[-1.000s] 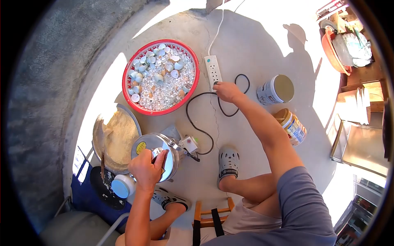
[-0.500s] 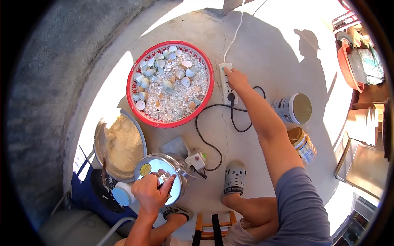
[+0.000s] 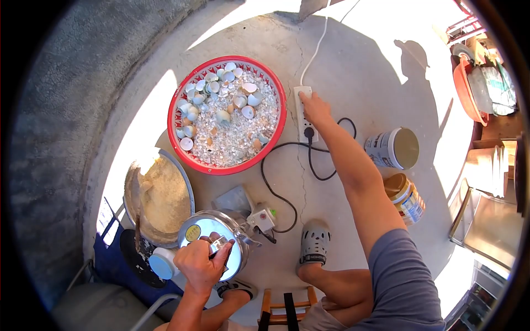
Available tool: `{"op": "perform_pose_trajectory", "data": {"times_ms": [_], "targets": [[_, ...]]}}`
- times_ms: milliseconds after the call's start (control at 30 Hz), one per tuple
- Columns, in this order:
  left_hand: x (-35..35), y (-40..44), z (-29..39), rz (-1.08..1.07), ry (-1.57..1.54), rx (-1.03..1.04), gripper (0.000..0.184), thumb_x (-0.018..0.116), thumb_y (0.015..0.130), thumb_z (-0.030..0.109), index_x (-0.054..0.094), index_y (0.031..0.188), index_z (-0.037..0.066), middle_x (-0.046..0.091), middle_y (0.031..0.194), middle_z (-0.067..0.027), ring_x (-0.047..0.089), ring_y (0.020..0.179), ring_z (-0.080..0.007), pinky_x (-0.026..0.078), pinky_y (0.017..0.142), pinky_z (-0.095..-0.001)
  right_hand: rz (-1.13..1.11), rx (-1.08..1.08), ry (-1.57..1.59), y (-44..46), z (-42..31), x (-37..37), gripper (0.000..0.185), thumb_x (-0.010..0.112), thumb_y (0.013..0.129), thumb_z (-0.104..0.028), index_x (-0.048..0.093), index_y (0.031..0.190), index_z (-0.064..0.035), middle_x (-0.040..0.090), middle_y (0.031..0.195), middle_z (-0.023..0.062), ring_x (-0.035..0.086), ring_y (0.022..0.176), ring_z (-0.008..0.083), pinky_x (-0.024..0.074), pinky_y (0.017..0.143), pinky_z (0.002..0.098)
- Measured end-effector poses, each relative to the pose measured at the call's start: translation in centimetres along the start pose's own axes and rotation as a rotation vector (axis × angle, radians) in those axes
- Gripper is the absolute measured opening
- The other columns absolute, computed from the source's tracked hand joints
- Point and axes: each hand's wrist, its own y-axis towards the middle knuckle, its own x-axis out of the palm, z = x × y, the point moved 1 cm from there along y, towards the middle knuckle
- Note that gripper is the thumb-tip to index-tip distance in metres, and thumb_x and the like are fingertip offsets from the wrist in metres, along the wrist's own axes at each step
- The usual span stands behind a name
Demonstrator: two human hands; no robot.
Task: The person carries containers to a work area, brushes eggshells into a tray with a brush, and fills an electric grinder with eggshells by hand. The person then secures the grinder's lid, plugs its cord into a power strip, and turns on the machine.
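My left hand [image 3: 199, 258] is closed around the handle on the lid of a shiny metal grinder [image 3: 236, 249]. The lid is round and reflective, with a yellow sticker. My right hand [image 3: 315, 108] is closed over the upper part of a white power strip [image 3: 303, 119] on the floor, fingertips on its top near the switch end. A black plug [image 3: 308, 133] sits at the strip's lower end, and its cord curves to the grinder's control box [image 3: 261, 219]. Above the grinder stands a red-rimmed basin [image 3: 283, 118] of crushed and half eggshells [image 3: 232, 132].
A metal bowl of pale yellow powder [image 3: 165, 198] stands left of the grinder, near a blue-lidded jar [image 3: 162, 265]. A grey bucket [image 3: 383, 149] and a labelled tub [image 3: 409, 205] are on the right. A wooden stool [image 3: 301, 305] is between my legs.
The view has shifted slightly. My left hand keeps its hold on the grinder's lid handle, and my right hand stays on the power strip with little visible movement.
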Motion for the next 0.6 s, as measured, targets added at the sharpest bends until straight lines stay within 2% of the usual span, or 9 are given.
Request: {"op": "perform_pose_trajectory", "data": {"times_ms": [200, 533, 600], "targets": [[-0.11, 0.12, 0.07, -0.028, 0.003, -0.007, 0.05, 0.081, 0.076, 0.039, 0.044, 0.058, 0.01, 0.05, 0.052, -0.0071, 0.047, 0.042, -0.0263, 0.032, 0.041, -0.0369, 0.002, 0.018, 0.107, -0.12, 0.18, -0.26, 0.044, 0.054, 0.089, -0.018, 0.05, 0.132, -0.0267, 0.055, 0.114, 0.0163, 0.063, 0.102, 0.0345, 0.0541, 0.078, 0.0453], [-0.12, 0.18, 0.07, -0.015, 0.006, -0.008, 0.048, 0.081, 0.075, 0.039, 0.046, 0.06, 0.009, 0.051, 0.052, -0.0073, 0.047, 0.043, -0.0266, 0.033, 0.041, -0.0371, -0.028, 0.014, 0.117, 0.36, 0.63, 0.21, 0.048, 0.054, 0.089, -0.017, 0.047, 0.135, -0.0297, 0.054, 0.116, 0.0173, 0.063, 0.102, 0.0356, 0.0536, 0.079, 0.0468], [-0.11, 0.37, 0.03, -0.014, 0.007, -0.013, 0.048, 0.081, 0.075, 0.039, 0.046, 0.06, 0.009, 0.05, 0.052, -0.0075, 0.047, 0.043, -0.0268, 0.033, 0.042, -0.0373, -0.053, 0.008, 0.136, 0.25, 0.85, 0.02, 0.048, 0.054, 0.089, -0.018, 0.046, 0.136, -0.0252, 0.053, 0.12, 0.0185, 0.062, 0.104, 0.0367, 0.0527, 0.082, 0.0477]]}}
